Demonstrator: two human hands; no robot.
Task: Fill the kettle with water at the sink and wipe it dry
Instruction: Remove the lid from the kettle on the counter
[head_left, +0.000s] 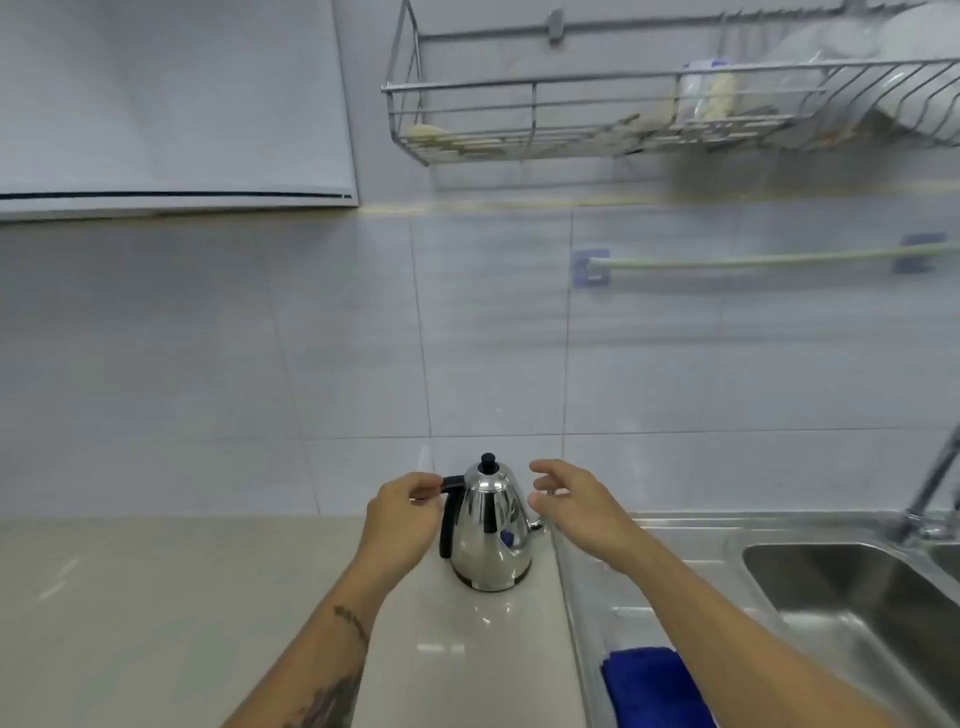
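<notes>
A shiny steel kettle (491, 535) with a black handle and a black lid knob stands upright on the pale counter, close to the steel sink unit. My left hand (402, 517) is at the top of the black handle, fingers curled around it. Just right of the kettle hovers my right hand (576, 506), near the spout, fingers spread and holding nothing. A folded blue cloth (652, 686) lies on the steel drainboard at the bottom. The sink basin (852, 582) is at the right, with the tap (930, 493) at its back edge.
The beige counter (182, 597) stretches to the left. On the tiled wall hang a wire dish rack (649, 111) with plates and a towel bar (753, 262). A white range hood (171, 104) juts out at the upper left.
</notes>
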